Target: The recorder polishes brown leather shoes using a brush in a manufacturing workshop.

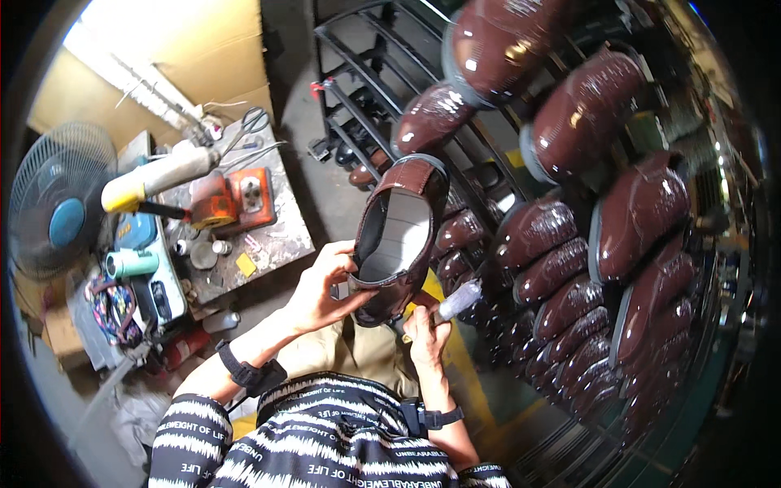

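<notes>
A glossy dark brown shoe [397,236] with a pale insole is in front of me, its opening turned up toward me. My left hand [324,291] grips its near left rim, the thumb lying along the edge. Close to the shoe's near right side, my right hand [428,335] is closed around a hand tool with a pale, wrapped-looking end [460,301]. That end points up and to the right. The tool's other end lies near the shoe, and whether it touches the shoe I cannot tell.
Racks to the right hold many glossy brown shoes [573,118] in rows, on black metal bars [358,61]. A cluttered workbench [281,224] at left bears an orange box [250,199], scissors [255,120] and a mint-green cup [132,263]. A fan [65,203] stands at far left.
</notes>
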A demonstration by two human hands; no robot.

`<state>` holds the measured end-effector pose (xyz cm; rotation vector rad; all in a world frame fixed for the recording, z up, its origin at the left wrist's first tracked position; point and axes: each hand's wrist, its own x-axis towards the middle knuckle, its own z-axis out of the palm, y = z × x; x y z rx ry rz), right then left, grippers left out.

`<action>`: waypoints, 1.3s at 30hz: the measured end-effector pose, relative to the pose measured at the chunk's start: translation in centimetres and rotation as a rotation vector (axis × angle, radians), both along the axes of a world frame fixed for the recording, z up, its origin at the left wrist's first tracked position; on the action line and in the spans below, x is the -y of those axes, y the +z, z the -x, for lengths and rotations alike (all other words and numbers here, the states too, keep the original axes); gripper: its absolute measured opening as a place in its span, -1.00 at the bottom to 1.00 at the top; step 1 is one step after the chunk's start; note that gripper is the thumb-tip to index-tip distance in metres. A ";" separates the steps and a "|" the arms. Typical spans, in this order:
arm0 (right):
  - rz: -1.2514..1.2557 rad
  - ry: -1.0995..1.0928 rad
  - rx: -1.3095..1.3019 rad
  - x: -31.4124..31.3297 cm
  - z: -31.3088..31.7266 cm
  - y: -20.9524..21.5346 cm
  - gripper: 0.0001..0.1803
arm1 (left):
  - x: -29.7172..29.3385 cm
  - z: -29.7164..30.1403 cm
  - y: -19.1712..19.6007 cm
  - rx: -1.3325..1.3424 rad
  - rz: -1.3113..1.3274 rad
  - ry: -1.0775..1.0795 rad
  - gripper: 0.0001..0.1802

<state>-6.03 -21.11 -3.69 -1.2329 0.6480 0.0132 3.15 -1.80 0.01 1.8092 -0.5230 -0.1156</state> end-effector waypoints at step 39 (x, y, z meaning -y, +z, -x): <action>0.147 0.432 -0.035 -17.2 -17.2 -7.5 -0.59 | -12.4 15.7 -20.0 -1.235 0.464 1.002 -0.67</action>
